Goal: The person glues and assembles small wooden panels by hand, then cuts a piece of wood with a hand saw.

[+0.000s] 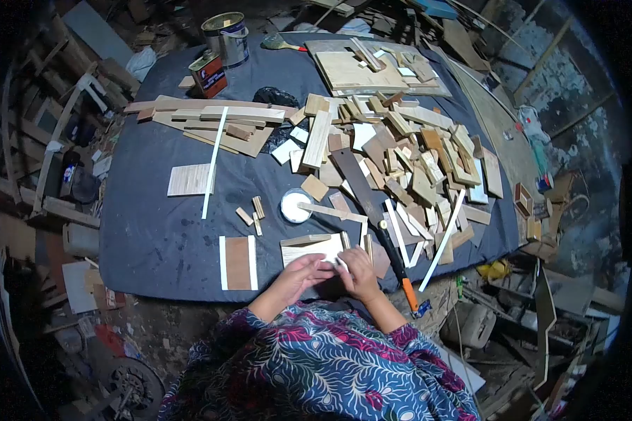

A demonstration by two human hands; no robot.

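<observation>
Both my hands meet at the table's near edge, over a pale wooden board (298,251) that bears a small wood strip. My left hand (303,275) has its fingers curled, thumb up, close to a small white thing between the hands. My right hand (359,274) is closed, its fingertips pinched on that white thing, too small to name. Just behind stands an open tub of white paste (296,208), with a flat wooden stick (333,212) lying across its rim. A brown panel with white edge strips (238,263) lies to the left.
A large heap of wood offcuts (400,151) covers the right side. A saw with an orange-black handle (402,274) lies right of my hands. Long planks (225,114), a red can (208,75) and a metal bucket (226,42) stand or lie at the back left.
</observation>
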